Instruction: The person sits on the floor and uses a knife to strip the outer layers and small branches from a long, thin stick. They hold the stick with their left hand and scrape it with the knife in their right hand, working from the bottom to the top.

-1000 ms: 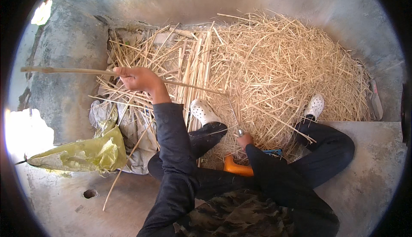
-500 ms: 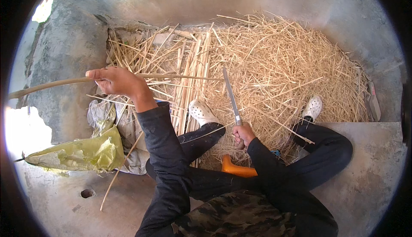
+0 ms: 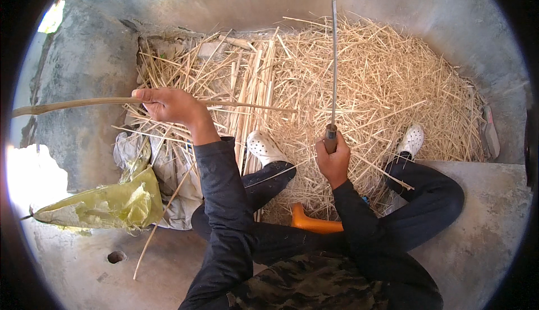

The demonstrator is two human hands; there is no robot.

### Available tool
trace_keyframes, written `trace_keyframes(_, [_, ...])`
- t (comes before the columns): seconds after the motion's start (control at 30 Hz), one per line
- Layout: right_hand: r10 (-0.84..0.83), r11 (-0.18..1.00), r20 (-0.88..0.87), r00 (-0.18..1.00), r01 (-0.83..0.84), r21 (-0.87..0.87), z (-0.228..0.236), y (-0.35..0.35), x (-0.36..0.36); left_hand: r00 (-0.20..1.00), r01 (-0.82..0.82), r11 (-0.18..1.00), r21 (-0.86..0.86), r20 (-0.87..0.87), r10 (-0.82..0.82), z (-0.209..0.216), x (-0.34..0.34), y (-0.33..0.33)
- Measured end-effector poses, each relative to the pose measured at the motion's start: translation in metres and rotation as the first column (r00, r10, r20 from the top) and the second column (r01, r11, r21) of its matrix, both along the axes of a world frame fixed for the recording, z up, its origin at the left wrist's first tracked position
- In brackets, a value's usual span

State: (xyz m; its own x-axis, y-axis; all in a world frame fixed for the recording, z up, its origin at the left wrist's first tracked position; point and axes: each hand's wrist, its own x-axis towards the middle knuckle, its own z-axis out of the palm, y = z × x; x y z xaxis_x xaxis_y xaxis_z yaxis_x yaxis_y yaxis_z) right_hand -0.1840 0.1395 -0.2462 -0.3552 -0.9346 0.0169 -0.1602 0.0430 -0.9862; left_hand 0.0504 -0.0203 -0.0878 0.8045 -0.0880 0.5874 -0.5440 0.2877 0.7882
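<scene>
My left hand (image 3: pixel 171 108) is closed round a long, thin, light-brown stick (image 3: pixel 84 103) that lies nearly level. The stick's thicker part reaches to the far left, and its thin end stops over the straw, left of the blade. In my right hand (image 3: pixel 334 163) is a long knife (image 3: pixel 334 63), gripped by its dark brown handle. Its narrow blade points away from me, seen almost edge-on, with the tip up against the far wall. The blade and the stick are apart.
Cut straw and slivers (image 3: pixel 387 80) lie heaped between my feet and the far wall. Long split strips (image 3: pixel 254 91) lie beside my left white clog (image 3: pixel 266 148). A yellow-green sack (image 3: pixel 106 203) hangs at left. Near my lap is an orange curved object (image 3: pixel 314 223).
My right hand has risen away from my lap and slightly right, swinging the knife from leftward-tilted to straight ahead. My left hand has shifted right along or with the stick.
</scene>
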Motion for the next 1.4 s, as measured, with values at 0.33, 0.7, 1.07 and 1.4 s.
trace_keyframes(0.33, [0.432, 0.651, -0.226, 0.873, -0.128, 0.748, -0.237, 0.041, 0.028, 0.999, 0.043, 0.999, 0.018, -0.013, -0.043, 0.007, -0.031, -0.006])
trace_keyframes(0.7, [0.198, 0.699, 0.464, 0.863, -0.456, 0.550, -0.075, 0.015, 0.003, 0.991, 0.110, 0.994, 0.020, -0.072, -0.109, 0.018, -0.013, 0.006])
trace_keyframes(1.07, [0.109, 0.994, 0.070, 0.992, -0.109, -0.006, -0.010, 0.000, 0.020, 0.996, 0.058, 0.995, 0.076, -0.067, -0.053, 0.011, -0.015, 0.003])
trace_keyframes(1.4, [0.292, 0.857, -0.074, 0.954, -0.226, 0.463, -0.189, 0.049, 0.018, 1.000, -0.007, 1.000, 0.022, -0.027, 0.007, 0.004, -0.006, -0.010])
